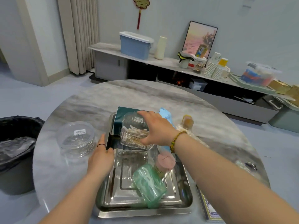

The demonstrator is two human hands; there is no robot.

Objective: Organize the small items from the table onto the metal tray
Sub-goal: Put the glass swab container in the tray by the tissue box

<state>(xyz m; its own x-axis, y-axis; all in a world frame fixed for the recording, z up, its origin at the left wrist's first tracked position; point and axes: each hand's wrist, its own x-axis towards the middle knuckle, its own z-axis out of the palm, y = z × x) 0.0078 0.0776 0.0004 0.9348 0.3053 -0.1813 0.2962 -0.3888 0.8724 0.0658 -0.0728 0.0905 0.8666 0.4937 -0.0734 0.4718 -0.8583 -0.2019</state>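
Our right hand point(155, 128) has its fingers wrapped over the clear swab box point(132, 131), tilted at the far end of the metal tray point(145, 209), just in front of the teal box point(123, 113). Left hand point(100, 157) grips the tray's rim, so we'd lower it flat and snug before letting go

Place: I read this as a home living room.
Signs: low sideboard point(110, 65), curtain point(80, 34), framed picture point(199, 36) leaning on the wall, hanging knot ornament point(141, 4), round marble table point(137, 94).
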